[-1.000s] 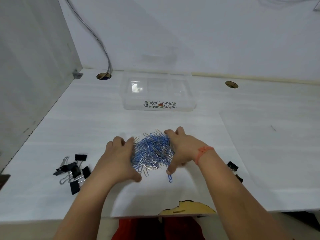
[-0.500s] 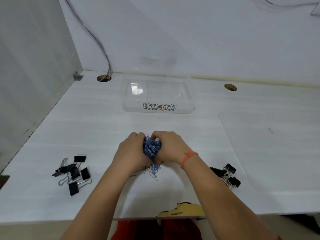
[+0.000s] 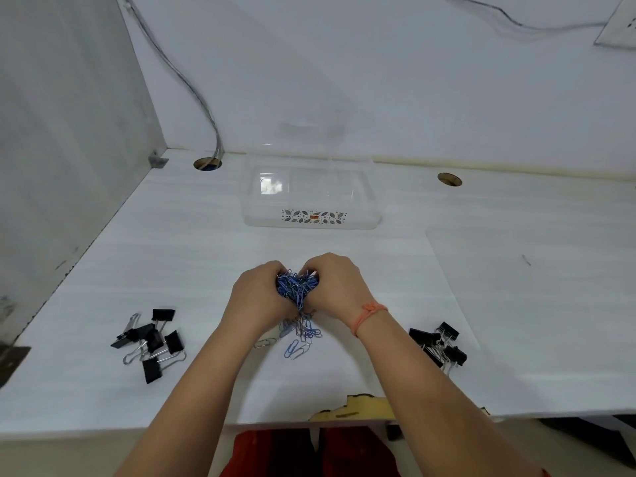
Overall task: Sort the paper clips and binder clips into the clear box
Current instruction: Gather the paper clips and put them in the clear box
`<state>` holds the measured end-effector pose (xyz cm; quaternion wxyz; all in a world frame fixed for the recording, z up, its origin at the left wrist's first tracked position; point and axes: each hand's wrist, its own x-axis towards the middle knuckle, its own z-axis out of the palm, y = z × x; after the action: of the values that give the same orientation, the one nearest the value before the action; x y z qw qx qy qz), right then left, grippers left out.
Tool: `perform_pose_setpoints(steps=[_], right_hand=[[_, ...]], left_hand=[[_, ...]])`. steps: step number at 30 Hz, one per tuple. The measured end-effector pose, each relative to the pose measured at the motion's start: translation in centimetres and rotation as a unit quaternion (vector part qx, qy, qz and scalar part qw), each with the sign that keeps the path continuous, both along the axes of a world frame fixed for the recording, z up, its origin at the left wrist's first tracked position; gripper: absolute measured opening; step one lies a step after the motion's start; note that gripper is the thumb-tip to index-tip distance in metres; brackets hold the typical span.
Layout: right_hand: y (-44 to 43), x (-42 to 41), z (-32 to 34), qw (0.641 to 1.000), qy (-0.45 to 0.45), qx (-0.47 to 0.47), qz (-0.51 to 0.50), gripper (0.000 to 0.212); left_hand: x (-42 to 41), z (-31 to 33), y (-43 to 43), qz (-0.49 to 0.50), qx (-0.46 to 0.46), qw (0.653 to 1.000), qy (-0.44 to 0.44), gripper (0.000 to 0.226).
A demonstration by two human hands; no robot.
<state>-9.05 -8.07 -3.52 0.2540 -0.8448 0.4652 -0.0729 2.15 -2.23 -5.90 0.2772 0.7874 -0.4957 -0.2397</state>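
A bunch of blue paper clips is squeezed between my left hand and my right hand, held just above the white desk. A few loose paper clips dangle and lie under the hands. The clear box, with a leaf pattern on its front wall, stands empty farther back at the middle. Black binder clips lie in two heaps: one to the left, one to the right.
A grey side panel closes the left. Two cable holes open at the back of the desk, a cable running up from the left one. The desk's front edge has a chipped spot.
My hands have closed together and gathered the spread pile of paper clips into a tight bunch, lifting it slightly. A few clips dropped onto the desk.
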Motion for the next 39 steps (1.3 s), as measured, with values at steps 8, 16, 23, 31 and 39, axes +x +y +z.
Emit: perform_pose_setpoints(steps=[8, 16, 23, 31, 39], right_hand=[[0.6, -0.4, 0.7, 1.000, 0.000, 0.021, -0.013, 0.035], [0.6, -0.6, 2.7, 1.000, -0.010, 0.021, -0.008, 0.031], [-0.5, -0.1, 5.9, 0.999, -0.034, 0.004, -0.002, 0.039], [-0.2, -0.4, 4.4, 0.999, -0.032, 0.024, -0.008, 0.035], [-1.9, -0.2, 4.7, 0.998, -0.054, 0.029, -0.017, 0.035]], left_hand=[[-0.3, 0.5, 0.1, 0.005, 0.018, 1.000, -0.003, 0.031], [-0.2, 2.5, 0.1, 0.015, 0.018, 1.000, 0.017, 0.027], [0.7, 6.1, -1.1, 0.027, -0.008, 0.999, 0.027, 0.028], [0.1, 4.9, -0.9, 0.030, 0.021, 0.999, 0.028, 0.025], [0.4, 5.8, -2.4, 0.025, 0.020, 0.998, 0.055, 0.028]])
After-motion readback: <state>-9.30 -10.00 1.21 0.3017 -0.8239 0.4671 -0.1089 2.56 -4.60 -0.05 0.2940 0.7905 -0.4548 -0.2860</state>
